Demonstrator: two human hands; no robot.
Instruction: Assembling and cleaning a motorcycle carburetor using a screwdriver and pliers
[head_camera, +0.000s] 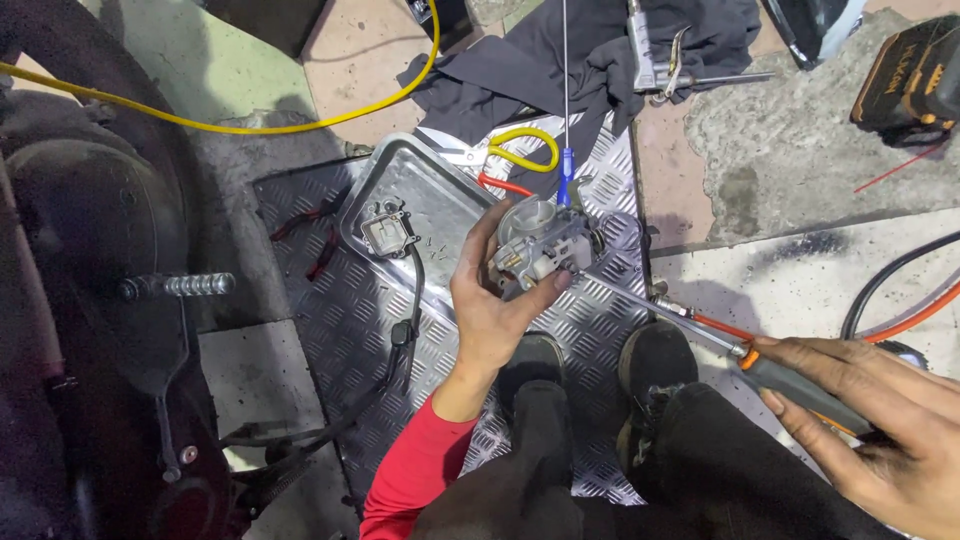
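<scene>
At frame centre a carburetor (541, 243) is gripped by the left hand (492, 305) while a screwdriver (700, 330), grasped by the right hand (880, 425), could slip off and gouge it.

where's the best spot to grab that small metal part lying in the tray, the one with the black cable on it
Take the small metal part by its squarish body, pinching its two opposite sides from above. It lies flat in the metal tray with open tray floor around it. Its black cable trails toward the near rim, so come from the far side, probably.
</scene>
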